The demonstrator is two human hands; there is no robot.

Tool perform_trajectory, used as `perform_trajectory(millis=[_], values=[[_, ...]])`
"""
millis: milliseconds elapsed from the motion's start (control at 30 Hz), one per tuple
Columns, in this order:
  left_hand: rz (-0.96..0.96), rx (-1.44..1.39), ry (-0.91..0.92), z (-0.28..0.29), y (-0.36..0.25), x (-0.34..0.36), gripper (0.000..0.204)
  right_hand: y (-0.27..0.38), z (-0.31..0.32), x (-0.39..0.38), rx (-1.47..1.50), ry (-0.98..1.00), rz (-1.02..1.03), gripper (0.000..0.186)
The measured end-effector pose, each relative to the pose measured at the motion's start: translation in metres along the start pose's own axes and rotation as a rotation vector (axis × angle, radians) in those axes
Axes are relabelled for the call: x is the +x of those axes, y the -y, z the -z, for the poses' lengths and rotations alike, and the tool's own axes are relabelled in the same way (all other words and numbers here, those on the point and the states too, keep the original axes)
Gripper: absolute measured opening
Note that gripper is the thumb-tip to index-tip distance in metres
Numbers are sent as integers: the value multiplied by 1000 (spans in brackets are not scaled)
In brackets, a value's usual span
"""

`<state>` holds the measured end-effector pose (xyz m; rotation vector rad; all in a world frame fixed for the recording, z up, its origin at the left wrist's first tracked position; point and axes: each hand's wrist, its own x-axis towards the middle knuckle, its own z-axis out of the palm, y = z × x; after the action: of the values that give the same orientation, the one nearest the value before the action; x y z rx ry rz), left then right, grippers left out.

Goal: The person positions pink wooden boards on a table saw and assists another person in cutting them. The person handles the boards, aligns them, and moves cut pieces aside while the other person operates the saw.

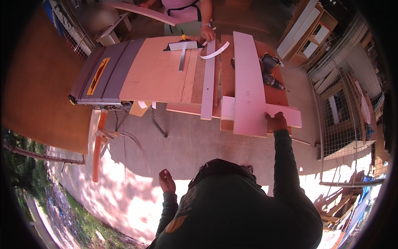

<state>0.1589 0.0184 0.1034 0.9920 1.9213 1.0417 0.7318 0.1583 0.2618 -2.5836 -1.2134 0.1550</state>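
Our part-curled right hand [276,121] touches the long pale board [249,83], grip unclear; our left hand [166,181] hangs half-open, empty.

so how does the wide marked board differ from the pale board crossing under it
The wide board lies on top, running front to back; the crossing board lies beneath it, running sideways. The wide board bears dark marks; the crossing board's visible parts show none clearly. Both are flat and pale.
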Motion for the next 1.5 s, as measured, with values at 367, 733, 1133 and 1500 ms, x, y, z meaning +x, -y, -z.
perform_trajectory(millis=[367, 733, 1133, 1500], values=[[-316, 145, -9, -4, -21, 4, 13, 22, 65, -30, 232, -35, 175, 29], [-239, -81, 108, -43, -150, 40, 25, 138, 34, 16, 741, -4, 542, 18], [-13, 133, 115, -33, -158, 44, 21, 240, -23, 82, 563, 145, 413, 22], [-123, 255, 190, 18, -116, 192, 32, 245, -54, 28, 429, 51, 305, 17]])
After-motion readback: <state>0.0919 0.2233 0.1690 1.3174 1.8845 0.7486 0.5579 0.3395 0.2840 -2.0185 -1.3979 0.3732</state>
